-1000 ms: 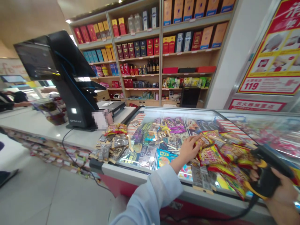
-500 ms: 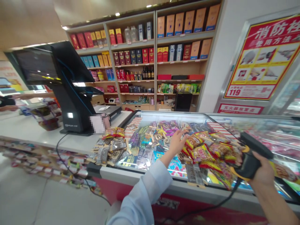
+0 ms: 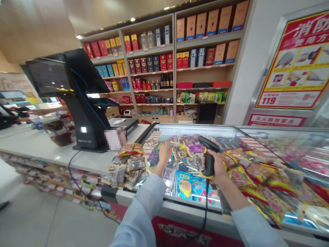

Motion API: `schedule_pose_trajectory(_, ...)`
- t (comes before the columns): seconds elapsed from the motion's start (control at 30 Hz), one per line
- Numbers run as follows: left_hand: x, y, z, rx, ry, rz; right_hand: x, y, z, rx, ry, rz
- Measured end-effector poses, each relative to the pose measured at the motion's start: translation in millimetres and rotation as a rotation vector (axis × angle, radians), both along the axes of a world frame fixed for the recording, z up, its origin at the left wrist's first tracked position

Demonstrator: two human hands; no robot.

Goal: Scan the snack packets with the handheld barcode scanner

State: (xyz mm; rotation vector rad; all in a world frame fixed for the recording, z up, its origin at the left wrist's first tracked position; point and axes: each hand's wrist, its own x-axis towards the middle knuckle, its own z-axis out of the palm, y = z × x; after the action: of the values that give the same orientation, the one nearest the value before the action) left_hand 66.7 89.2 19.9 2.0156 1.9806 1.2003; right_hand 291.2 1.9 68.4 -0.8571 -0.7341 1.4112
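My right hand point(image 3: 219, 167) is wrapped round the grip of a black and yellow barcode scanner point(image 3: 209, 163), its head tilted towards the left and its cable hanging down in front. My left hand point(image 3: 164, 153) hovers above the glass top of a chest freezer point(image 3: 128, 199), fingers loosely apart and nothing visible in them. Left of it lies a pile of small grey and brown snack packets point(image 3: 133, 164), with red and yellow packets point(image 3: 130, 149) behind. A larger heap of red and yellow snack bags point(image 3: 241, 176) spreads to the right of the scanner. Colourful wrapped goods point(image 3: 185, 185) show through the glass.
A black checkout terminal point(image 3: 87, 116) stands on the white counter point(image 3: 51, 159) at left, with a plastic-wrapped basket point(image 3: 60, 130) beside it. Boxed shelves point(image 3: 174, 72) line the back wall. Another person's arm point(image 3: 50, 109) shows at far left. A cable hangs down the counter front.
My left hand has moved left, away from the red and yellow bags towards the grey packets. My right hand has brought the scanner left over the middle of the freezer. The view has shifted slightly.
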Motion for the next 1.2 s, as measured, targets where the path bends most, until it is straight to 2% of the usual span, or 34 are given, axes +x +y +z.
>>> schedule_pose_trajectory(0.17, -3, 13, -24.8, -0.032, 0.082, 0.0, -39, 10, -38.9, -0.066, -0.052, 0.034)
schedule_pose_trajectory(0.3, 1, 15, -34.5, -0.054, 0.267, 0.027, -50, 10, -56.0, -0.185, -0.054, 0.073)
schedule_pose_trajectory(0.5, 5, 13, -32.0, -0.126, 0.316, 0.099, -47, 16, -58.4, -0.201, -0.019, 0.082)
schedule_pose_trajectory(0.63, 1, 15, -27.6, -0.167, 0.229, 0.037, -45, 16, -56.4, -0.202, -0.009, 0.092)
schedule_pose_trajectory(0.73, -2, 18, -26.1, -0.096, 0.136, -0.018, -44, 15, -52.7, -0.228, -0.035, 0.113)
schedule_pose_trajectory(0.9, -5, 18, -21.1, 0.078, -0.003, -0.007, -42, 12, -47.6, -0.232, -0.053, 0.151)
schedule_pose_trajectory(1.03, -6, 15, -16.4, 0.221, 0.01, -0.024, -41, 11, -47.6, -0.193, -0.042, 0.167)
schedule_pose_trajectory(1.2, -7, 12, -15.4, 0.289, 0.033, -0.036, -40, 12, -54.9, -0.152, -0.044, 0.211)
